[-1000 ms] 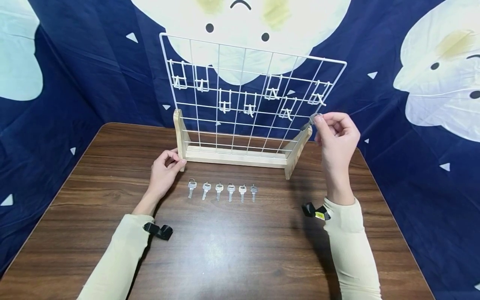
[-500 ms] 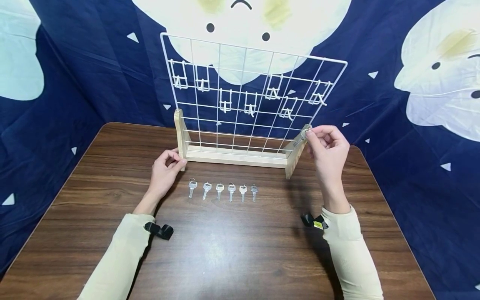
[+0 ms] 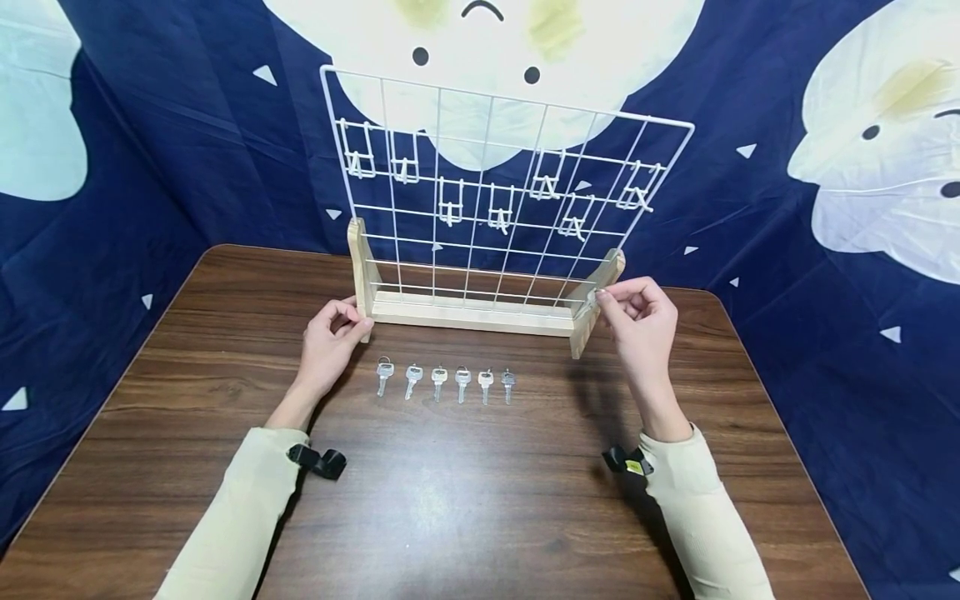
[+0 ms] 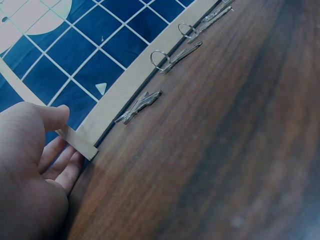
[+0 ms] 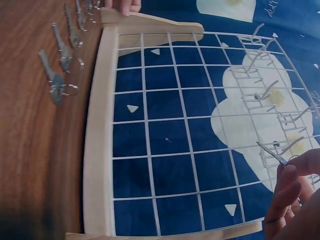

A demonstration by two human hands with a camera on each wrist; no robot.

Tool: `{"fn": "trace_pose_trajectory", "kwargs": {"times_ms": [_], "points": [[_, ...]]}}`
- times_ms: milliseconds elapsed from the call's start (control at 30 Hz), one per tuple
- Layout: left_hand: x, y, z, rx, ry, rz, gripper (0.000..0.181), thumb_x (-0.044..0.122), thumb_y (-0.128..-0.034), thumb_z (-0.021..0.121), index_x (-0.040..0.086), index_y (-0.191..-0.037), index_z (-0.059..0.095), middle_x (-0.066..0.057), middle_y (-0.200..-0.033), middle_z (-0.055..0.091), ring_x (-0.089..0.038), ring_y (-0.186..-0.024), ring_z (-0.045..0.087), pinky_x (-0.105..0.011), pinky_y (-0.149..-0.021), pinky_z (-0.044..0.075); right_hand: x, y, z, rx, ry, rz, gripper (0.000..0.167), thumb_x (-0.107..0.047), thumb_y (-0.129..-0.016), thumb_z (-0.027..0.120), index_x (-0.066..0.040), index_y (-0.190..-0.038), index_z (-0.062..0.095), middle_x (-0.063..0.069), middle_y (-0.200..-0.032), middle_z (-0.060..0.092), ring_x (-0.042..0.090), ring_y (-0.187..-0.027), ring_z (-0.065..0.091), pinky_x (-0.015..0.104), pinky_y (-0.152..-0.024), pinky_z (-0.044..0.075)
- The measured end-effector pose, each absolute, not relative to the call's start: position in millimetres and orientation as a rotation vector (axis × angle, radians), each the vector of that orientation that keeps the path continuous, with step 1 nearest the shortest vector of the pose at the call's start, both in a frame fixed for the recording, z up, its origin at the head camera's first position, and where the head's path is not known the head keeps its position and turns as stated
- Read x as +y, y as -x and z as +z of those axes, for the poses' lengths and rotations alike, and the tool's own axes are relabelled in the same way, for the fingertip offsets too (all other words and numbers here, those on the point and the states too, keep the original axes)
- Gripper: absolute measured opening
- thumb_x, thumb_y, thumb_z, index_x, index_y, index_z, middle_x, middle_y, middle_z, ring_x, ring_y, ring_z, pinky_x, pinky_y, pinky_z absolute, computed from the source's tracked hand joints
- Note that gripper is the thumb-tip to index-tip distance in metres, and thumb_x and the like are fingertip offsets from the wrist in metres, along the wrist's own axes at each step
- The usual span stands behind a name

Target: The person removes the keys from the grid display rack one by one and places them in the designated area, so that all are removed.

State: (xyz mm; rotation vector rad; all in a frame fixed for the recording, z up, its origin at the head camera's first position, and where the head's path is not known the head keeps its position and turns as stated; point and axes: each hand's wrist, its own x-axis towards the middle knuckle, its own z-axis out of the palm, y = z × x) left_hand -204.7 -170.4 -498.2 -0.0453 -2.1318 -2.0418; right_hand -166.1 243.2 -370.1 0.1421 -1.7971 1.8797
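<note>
My left hand (image 3: 330,343) holds the left wooden side (image 3: 362,271) of the rack near its foot. In the left wrist view, the thumb (image 4: 56,116) lies on one side of that wood and the fingers on the other. My right hand (image 3: 647,321) pinches a small silver key (image 5: 271,153) by its head end, beside the rack's right wooden side (image 3: 596,287). The key's blade points away from the fingertips. Behind stands the white wire grid (image 3: 480,233), with several white hooks (image 3: 545,185) hung on it. No key hangs from them.
A row of several silver keys with rings, among them the leftmost key (image 3: 385,377), lies before the rack's wooden base bar (image 3: 472,314). All stand on a brown wooden table (image 3: 450,517). Dark blue cloth (image 3: 187,125) with cloud shapes surrounds it.
My right hand has come down and leftward with the key, from near the lowest part of the right hook to beside the right wooden side. My left hand stays in place.
</note>
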Motion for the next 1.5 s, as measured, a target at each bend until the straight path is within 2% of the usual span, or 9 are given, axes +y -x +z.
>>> {"fn": "trace_pose_trajectory", "kwargs": {"times_ms": [267,500,800,1000,1333,1500], "points": [[-171,205,-499,-2.144,0.041,-2.032,0.02,-0.004,-0.1032,0.074,-0.012,-0.107,0.056,-0.025,-0.158,0.058,-0.009,-0.13,0.061,-0.013,-0.108,0.053,246,162,-390,-1.913,-0.138,1.866,0.02,0.016,-0.093,0.073,-0.003,-0.088,0.072,-0.005,-0.073,0.074,0.0,-0.055,0.061,0.013,-0.05,0.051],[-171,205,-500,-2.137,0.049,-2.032,0.02,-0.004,-0.1031,0.074,-0.012,-0.107,0.056,-0.025,-0.157,0.059,-0.009,-0.129,0.062,-0.012,-0.107,0.053,244,159,-403,-1.988,-0.141,1.882,0.015,0.017,-0.094,0.073,0.002,-0.091,0.071,-0.006,-0.072,0.073,-0.001,-0.056,0.061,0.013,-0.051,0.052],[-171,205,-498,-2.146,0.048,-2.026,0.02,-0.004,-0.1034,0.074,-0.013,-0.107,0.056,-0.025,-0.158,0.058,-0.008,-0.129,0.061,-0.013,-0.109,0.051,241,155,-419,-2.064,-0.148,1.903,0.009,0.018,-0.093,0.072,0.01,-0.092,0.069,-0.004,-0.071,0.072,0.002,-0.054,0.06,0.015,-0.05,0.051],[-170,205,-497,-2.142,0.042,-2.032,0.02,-0.005,-0.1033,0.073,-0.013,-0.106,0.056,-0.026,-0.158,0.058,-0.007,-0.128,0.061,-0.012,-0.109,0.052,239,155,-432,-2.135,-0.13,1.924,0.006,0.018,-0.093,0.071,0.016,-0.095,0.066,-0.005,-0.073,0.073,0.006,-0.055,0.063,0.02,-0.051,0.056],[-170,204,-496,-2.149,0.033,-2.028,0.021,-0.004,-0.1035,0.074,-0.013,-0.107,0.055,-0.025,-0.158,0.058,-0.008,-0.129,0.061,-0.013,-0.108,0.052,236,159,-445,-2.252,-0.081,1.935,0.006,0.017,-0.093,0.072,0.014,-0.095,0.067,-0.006,-0.075,0.074,0.007,-0.054,0.062,0.02,-0.052,0.055],[-170,203,-496,-2.154,0.029,-2.028,0.02,-0.003,-0.1036,0.074,-0.011,-0.107,0.056,-0.025,-0.158,0.058,-0.008,-0.129,0.061,-0.012,-0.108,0.052,237,160,-451,-2.346,-0.059,1.964,0.007,0.013,-0.094,0.075,0.01,-0.095,0.068,-0.007,-0.073,0.074,0.006,-0.053,0.059,0.017,-0.047,0.047]]}}
